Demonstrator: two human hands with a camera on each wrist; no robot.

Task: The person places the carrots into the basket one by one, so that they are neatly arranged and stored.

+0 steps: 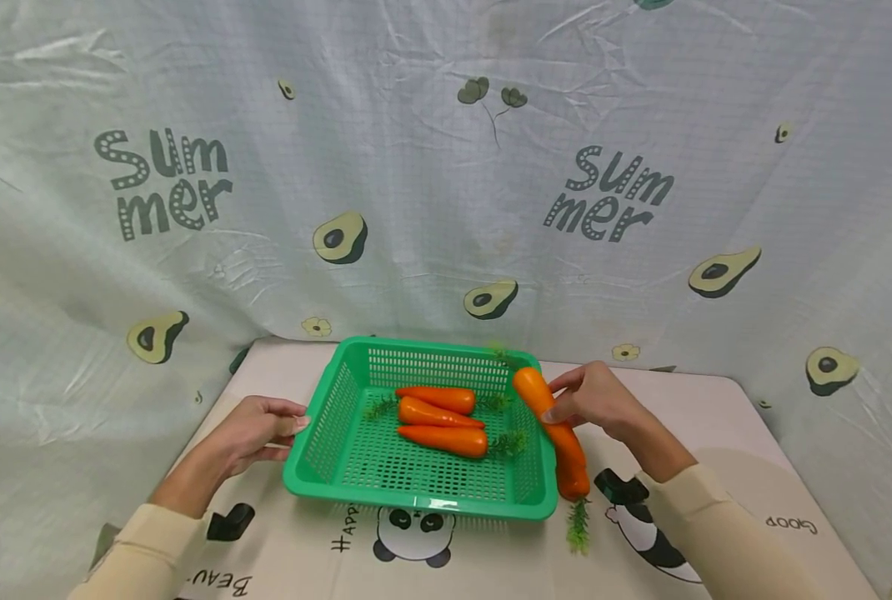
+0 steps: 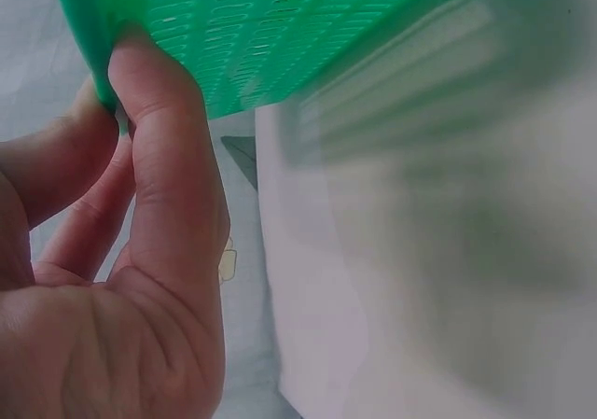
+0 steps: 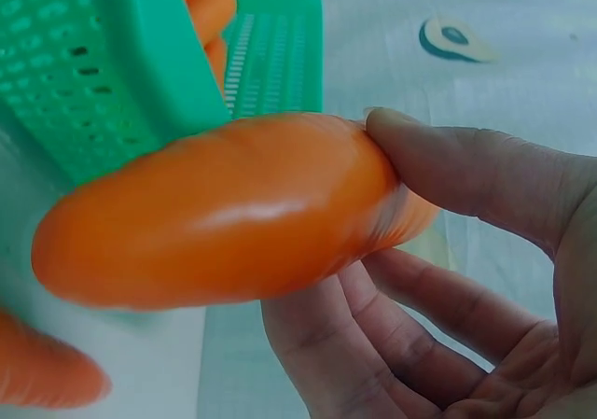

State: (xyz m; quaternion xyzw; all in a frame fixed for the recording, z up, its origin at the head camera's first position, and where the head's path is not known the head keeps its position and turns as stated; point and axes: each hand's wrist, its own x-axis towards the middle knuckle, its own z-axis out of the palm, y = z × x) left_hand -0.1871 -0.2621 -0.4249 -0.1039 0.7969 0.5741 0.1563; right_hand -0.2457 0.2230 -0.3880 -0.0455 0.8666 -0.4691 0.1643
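Note:
A green perforated plastic basket [image 1: 423, 505] appears raised off the table, with several orange carrots [image 1: 446, 440] with green tops lying inside. My left hand [image 1: 258, 433] pinches its left rim between thumb and fingers; the left wrist view shows the thumb and fingers on the green edge [image 2: 103, 27]. At the right rim, my right hand [image 1: 592, 400] grips a carrot [image 1: 533, 392] between thumb and fingers, held slantwise outside the basket wall. Beneath it another carrot [image 1: 573, 482] shows partly, its green top toward me; the held carrot hides the rest.
The pale table [image 1: 716, 433] carries printed pandas [image 1: 414, 533] and lettering. Behind and at both sides hangs a light curtain [image 1: 416, 167] printed with avocados and words, close to the table's back edge.

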